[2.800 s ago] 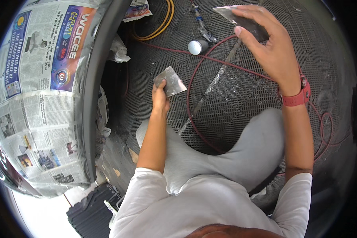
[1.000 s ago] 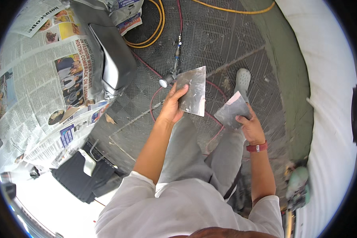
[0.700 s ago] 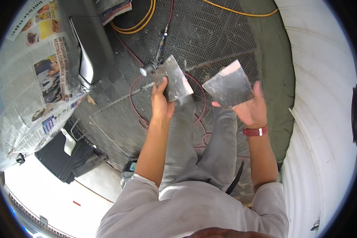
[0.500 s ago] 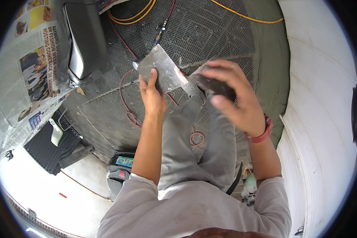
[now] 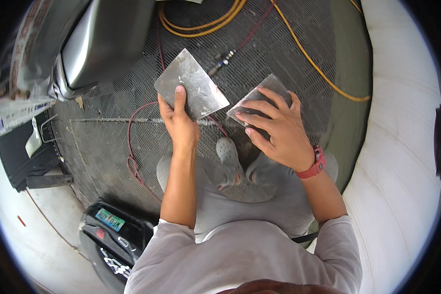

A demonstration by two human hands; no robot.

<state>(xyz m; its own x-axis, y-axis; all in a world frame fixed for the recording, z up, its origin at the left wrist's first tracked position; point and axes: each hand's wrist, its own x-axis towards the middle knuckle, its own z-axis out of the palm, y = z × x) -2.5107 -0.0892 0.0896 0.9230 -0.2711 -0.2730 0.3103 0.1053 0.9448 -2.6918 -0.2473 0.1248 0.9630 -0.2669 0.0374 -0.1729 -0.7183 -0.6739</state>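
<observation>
My left hand [image 5: 179, 120] grips a flat, square silver-grey metal plate [image 5: 193, 84] by its near corner, thumb lying on top and fingers underneath. White scuffs mark its face, and a little pink residue shows on its right edge. My right hand [image 5: 280, 125] is spread over a second thin metal plate [image 5: 274, 85], darker grey, with pale pinkish residue along its left edge. Its fingers lie across the top of that plate; the grip below is hidden. The two plates are close together at their facing corners but do not touch.
A silver-and-black vehicle part [image 5: 90, 44] with newspaper masking stands at upper left. Yellow hose [image 5: 318, 59] and red hose [image 5: 130, 132] run over the ribbed dark floor mat [image 5: 103, 147]. A black part bearing a green-blue plate [image 5: 110, 219] lies lower left; white sheeting [image 5: 397, 161] curves along the right.
My right hand has moved forward and turned, bringing its plate flatter into view. The left plate has shifted slightly left. My legs have bent into a lower crouch, and the view has shifted.
</observation>
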